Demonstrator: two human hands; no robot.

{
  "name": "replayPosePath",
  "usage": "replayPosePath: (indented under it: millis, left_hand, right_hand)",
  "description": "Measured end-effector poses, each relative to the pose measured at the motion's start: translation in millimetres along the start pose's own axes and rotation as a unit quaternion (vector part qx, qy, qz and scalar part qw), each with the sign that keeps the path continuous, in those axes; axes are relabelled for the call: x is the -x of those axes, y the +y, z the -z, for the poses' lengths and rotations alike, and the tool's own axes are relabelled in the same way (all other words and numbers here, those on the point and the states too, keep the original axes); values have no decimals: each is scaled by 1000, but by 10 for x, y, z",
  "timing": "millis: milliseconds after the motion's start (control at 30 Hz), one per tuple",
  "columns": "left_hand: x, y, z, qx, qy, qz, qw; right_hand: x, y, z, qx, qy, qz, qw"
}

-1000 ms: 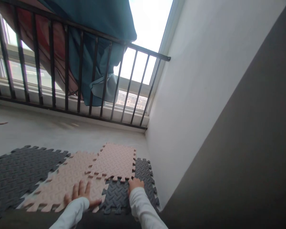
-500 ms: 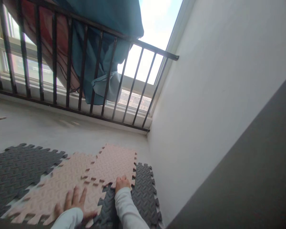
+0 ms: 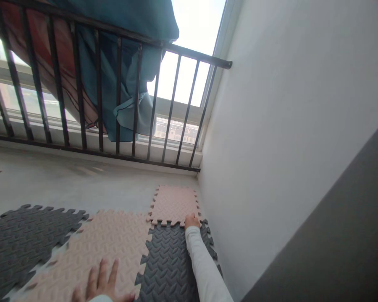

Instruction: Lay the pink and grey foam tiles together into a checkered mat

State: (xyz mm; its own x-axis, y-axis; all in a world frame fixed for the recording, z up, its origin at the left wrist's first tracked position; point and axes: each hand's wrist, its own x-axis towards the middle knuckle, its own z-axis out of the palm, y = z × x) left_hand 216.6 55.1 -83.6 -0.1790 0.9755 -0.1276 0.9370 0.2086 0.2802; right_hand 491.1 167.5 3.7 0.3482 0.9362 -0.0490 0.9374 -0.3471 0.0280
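Observation:
My right hand (image 3: 192, 220) rests at the lower right edge of a small pink foam puzzle tile (image 3: 174, 205), which lies near the wall. Its fingers are partly hidden, so I cannot tell whether they grip the tile. My left hand (image 3: 101, 283) lies flat on a larger pink foam mat (image 3: 107, 243), its fingers spread, at the bottom of the view. A dark grey foam mat (image 3: 166, 264) with a tread pattern adjoins the pink mat, below the small tile. Another dark grey mat (image 3: 25, 239) lies at the left.
Bare concrete floor (image 3: 66, 180) stretches to a black metal railing (image 3: 113, 28) with a blue cloth (image 3: 127, 92) hanging behind it. A white wall (image 3: 271, 126) runs along the right, and a dark grey surface (image 3: 343, 235) fills the lower right corner.
The small pink tile has moved up and right, apart from the larger pink mat, with my right hand following it. More dark grey mat now shows. My left hand stays on the pink mat.

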Motion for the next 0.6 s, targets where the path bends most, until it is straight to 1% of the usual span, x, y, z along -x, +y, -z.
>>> replayPosePath:
  millis: [100, 267, 433, 600]
  left_hand:
    - [4, -20, -25, -47, 12, 13, 999]
    - [85, 45, 36, -96, 26, 30, 995]
    - [135, 90, 133, -108, 7, 39, 993]
    - [162, 100, 205, -93, -6, 30, 995]
  right_hand:
    - [-141, 27, 1, -4, 2, -15, 1000]
    - [-330, 70, -25, -5, 8, -30, 1000]
    - [-420, 79, -81, -3, 15, -32, 999]
    - [-426, 64, -82, -3, 15, -32, 999]
